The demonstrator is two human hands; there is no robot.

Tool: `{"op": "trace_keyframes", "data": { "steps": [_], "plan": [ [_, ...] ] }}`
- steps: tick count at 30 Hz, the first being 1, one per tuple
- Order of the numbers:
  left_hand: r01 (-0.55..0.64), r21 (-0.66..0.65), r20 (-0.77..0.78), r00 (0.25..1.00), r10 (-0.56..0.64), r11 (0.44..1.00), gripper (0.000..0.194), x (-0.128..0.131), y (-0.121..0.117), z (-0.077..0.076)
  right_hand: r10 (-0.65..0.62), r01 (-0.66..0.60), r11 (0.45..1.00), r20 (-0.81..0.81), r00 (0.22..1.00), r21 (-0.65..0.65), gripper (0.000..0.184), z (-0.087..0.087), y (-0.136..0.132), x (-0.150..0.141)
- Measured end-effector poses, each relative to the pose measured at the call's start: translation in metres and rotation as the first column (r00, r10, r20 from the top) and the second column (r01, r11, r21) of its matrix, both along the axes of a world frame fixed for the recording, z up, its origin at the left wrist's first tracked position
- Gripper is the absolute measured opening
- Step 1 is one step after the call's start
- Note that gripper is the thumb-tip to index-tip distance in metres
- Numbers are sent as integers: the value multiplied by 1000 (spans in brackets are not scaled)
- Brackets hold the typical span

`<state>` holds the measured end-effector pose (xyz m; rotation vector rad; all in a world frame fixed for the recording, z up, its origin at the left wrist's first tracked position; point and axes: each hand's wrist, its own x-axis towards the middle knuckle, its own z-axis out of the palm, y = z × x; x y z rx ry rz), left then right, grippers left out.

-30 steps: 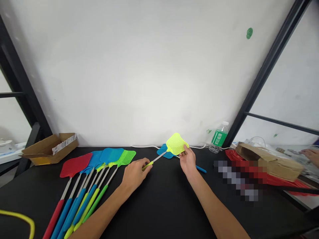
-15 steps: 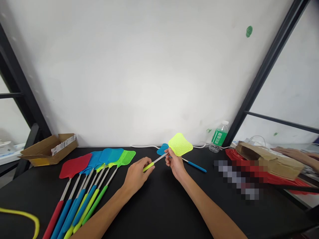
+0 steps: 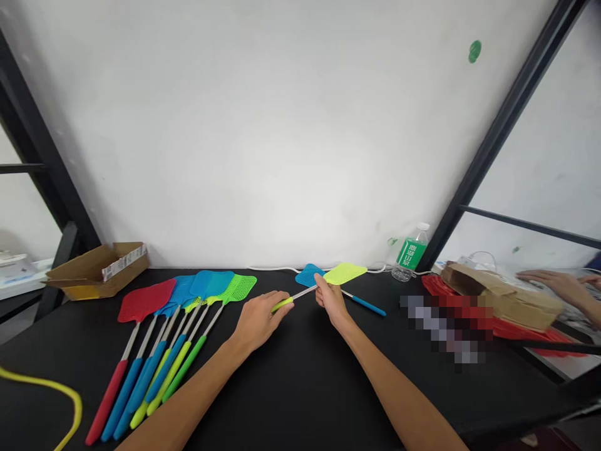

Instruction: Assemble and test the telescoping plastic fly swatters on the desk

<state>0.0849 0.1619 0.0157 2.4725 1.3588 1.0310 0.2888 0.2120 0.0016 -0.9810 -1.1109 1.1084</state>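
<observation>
My left hand (image 3: 261,318) is closed around the yellow-green handle of a fly swatter (image 3: 346,273). My right hand (image 3: 332,299) pinches the same swatter's metal shaft just below its perforated head, which points to the right. Behind my right hand a blue fly swatter (image 3: 369,305) lies on the black table, its middle hidden by that hand. To the left of my left hand, several fly swatters lie side by side and overlapping: a red swatter (image 3: 146,300), blue ones, yellow-green ones and a green swatter (image 3: 238,288), handles toward me.
An open cardboard box (image 3: 94,279) stands at the back left. A water bottle (image 3: 410,254) is by the wall, near a white cable. At right lie a brown paper bag (image 3: 502,300), red material and a blurred patch; another person's hand (image 3: 554,282) is beyond. A yellow cord (image 3: 51,383) lies front left.
The yellow-green swatter's head has tilted flatter and the blue swatter's head behind shows more. Both hands keep their hold. The whole view has shifted slightly.
</observation>
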Motion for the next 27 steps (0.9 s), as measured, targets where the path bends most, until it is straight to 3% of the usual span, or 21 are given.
{"op": "trace_keyframes", "data": {
  "steps": [12, 22, 27],
  "plan": [
    [-29, -13, -80, 996, 28, 1000, 34, -1, 2, 0, -26, 23, 997, 35, 999, 69, 50, -7, 3, 0],
    [-41, -157, -111, 994, 24, 987, 51, 1, 0, 6, -38, 28, 992, 83, 996, 120, 53, -6, 2, 1],
    [-51, -105, -86, 995, 42, 993, 33, 3, -2, 6, -22, 14, 995, 72, 997, 103, 53, -4, -2, -1]
  ]
}}
